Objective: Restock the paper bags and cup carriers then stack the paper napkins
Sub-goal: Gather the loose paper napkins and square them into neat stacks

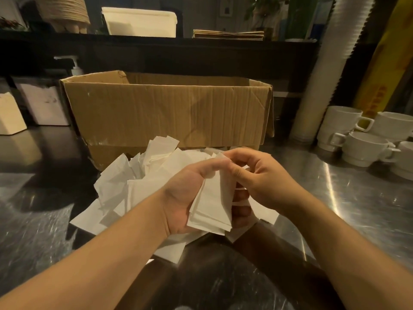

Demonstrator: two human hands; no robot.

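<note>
The left hand [187, 198] grips a small stack of napkins [212, 206] upright; the right hand [259, 175] pinches its top edge. Loose napkins [125, 189] lie beneath both hands on the counter [348, 198].

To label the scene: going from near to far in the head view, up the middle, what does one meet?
Napkin stack gripped by left hand → loose napkin pile on the steel counter → cardboard box → dark shelf with white tub.

cardboard box [165, 110] open | white mugs [366, 139] stacked right | steel counter [357, 198]
</note>
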